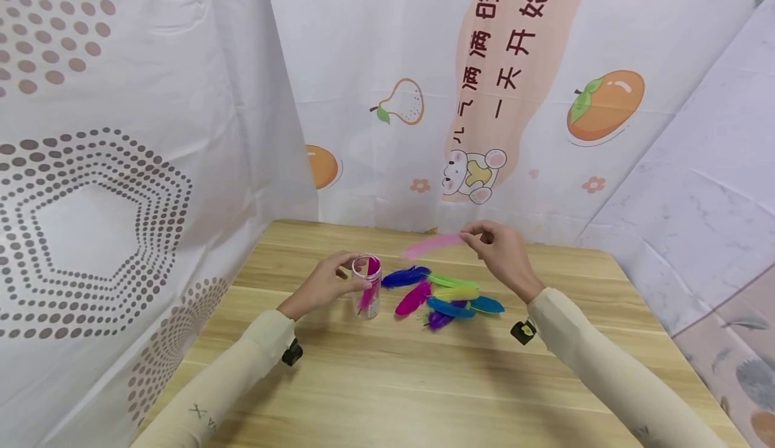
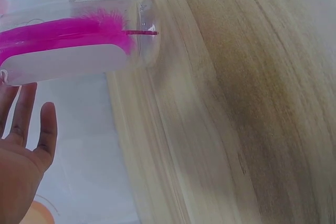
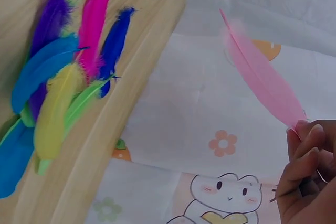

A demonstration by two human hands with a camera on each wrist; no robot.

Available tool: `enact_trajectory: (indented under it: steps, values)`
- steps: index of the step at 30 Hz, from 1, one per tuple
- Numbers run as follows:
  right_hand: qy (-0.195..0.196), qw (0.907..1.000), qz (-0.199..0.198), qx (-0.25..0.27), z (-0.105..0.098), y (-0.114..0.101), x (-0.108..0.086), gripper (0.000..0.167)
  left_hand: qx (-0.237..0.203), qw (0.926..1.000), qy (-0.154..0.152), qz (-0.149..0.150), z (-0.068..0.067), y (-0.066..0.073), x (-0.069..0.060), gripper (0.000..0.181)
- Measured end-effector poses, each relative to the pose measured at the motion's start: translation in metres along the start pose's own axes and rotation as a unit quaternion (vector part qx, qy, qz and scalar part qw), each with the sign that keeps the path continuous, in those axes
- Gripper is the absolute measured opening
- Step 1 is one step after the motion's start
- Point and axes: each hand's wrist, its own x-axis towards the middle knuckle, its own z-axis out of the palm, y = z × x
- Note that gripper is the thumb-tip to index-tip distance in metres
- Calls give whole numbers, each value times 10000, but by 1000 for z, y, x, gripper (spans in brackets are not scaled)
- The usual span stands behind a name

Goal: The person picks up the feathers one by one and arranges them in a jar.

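The jar [image 1: 372, 299] is gripped by the left hand [image 1: 327, 283], a pink feather [image 1: 431, 245] by the right hand [image 1: 504, 253]. Filling seems underway; aligned lowering is needed.

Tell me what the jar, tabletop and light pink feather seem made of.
Jar: clear, glossy glass or plastic; the magenta feather inside shows through. Tabletop: wood or wood-look laminate, satin; streaky grain. Light pink feather: probably dyed real plume, matte; downy base, central shaft.

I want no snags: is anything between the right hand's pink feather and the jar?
Nothing visible stands between the pink feather and the jar, which holds a magenta feather; the loose feathers lie on the table.
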Motion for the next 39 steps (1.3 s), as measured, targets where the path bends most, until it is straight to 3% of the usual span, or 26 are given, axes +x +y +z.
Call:
enact_trajectory:
  steps: [22,39]
  values:
    - [-144,9988,-401,246,15,-33,12,14,15,10000,17,3,0,4,1,57]
    - [-369,9945,-977,-10,49,-46,17,11,-115,9999,57,64,2,0,-1,57]
